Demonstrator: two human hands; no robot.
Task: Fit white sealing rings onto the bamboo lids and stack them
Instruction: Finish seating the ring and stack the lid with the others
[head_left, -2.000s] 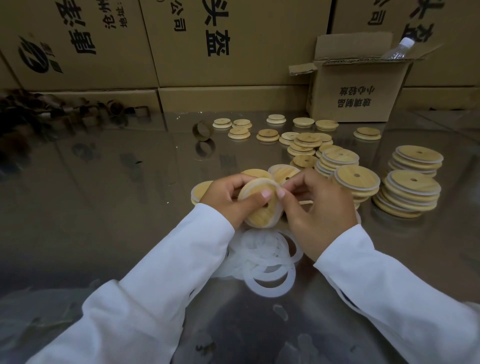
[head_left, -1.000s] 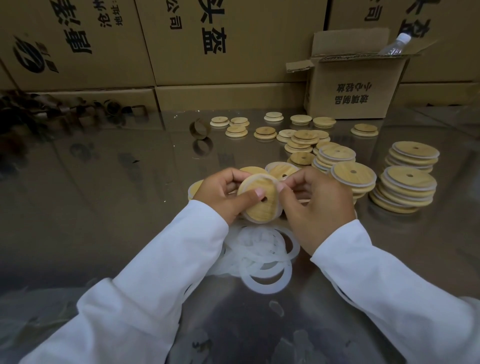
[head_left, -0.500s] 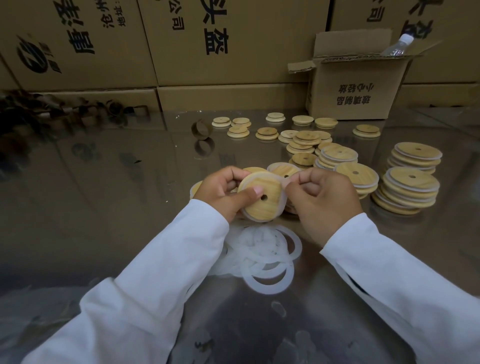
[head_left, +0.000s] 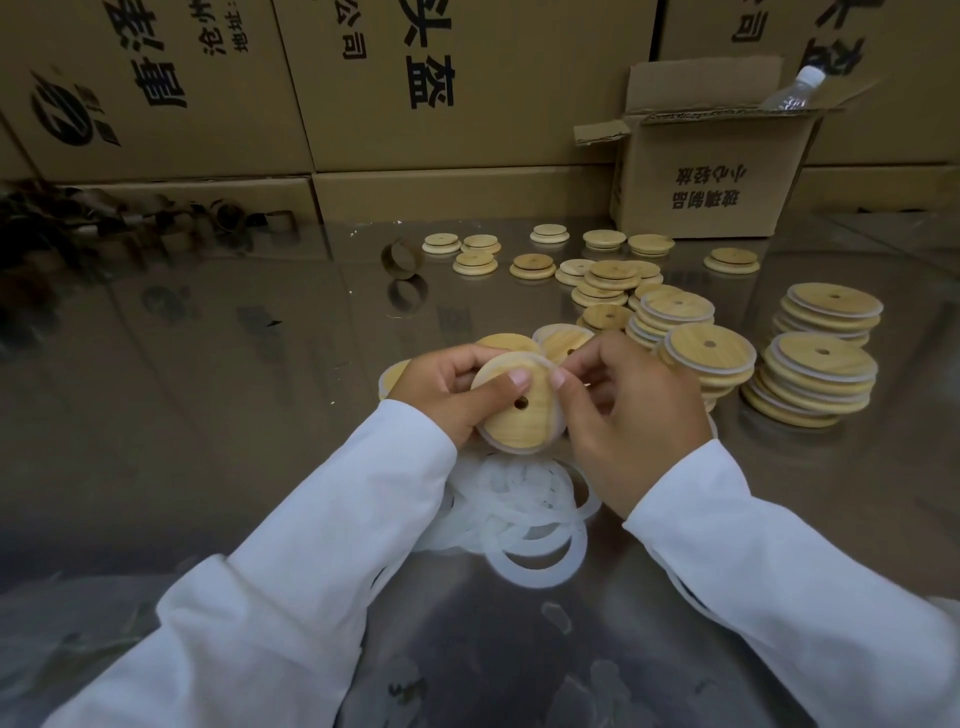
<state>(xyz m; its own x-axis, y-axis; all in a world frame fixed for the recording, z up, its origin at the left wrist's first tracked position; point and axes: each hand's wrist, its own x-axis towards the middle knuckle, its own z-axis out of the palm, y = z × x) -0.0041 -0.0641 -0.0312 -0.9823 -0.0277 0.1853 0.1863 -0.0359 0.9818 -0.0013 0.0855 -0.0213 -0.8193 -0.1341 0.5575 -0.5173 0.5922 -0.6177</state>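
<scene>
My left hand (head_left: 447, 395) grips a round bamboo lid (head_left: 519, 415) with a small hole, held tilted above the table. A white sealing ring (head_left: 543, 359) runs around the lid's rim. My right hand (head_left: 623, 410) pinches that ring at the lid's upper right edge. Under my hands lies a heap of loose white rings (head_left: 524, 514). Stacks of ringed lids (head_left: 821, 379) stand to the right. Bare bamboo lids (head_left: 597, 280) lie scattered further back.
An open cardboard box (head_left: 711, 176) with a plastic bottle (head_left: 795, 88) in it stands at the back right. Big cartons (head_left: 363, 88) wall off the back. A cardboard tape core (head_left: 400, 259) stands mid-table. Dark clutter (head_left: 78, 228) fills the back left. The table (head_left: 182, 364) is glossy.
The lid has stayed between my hands while turning slightly. My right hand's pinch has shifted along the rim, working the ring around the lid's upper right edge.
</scene>
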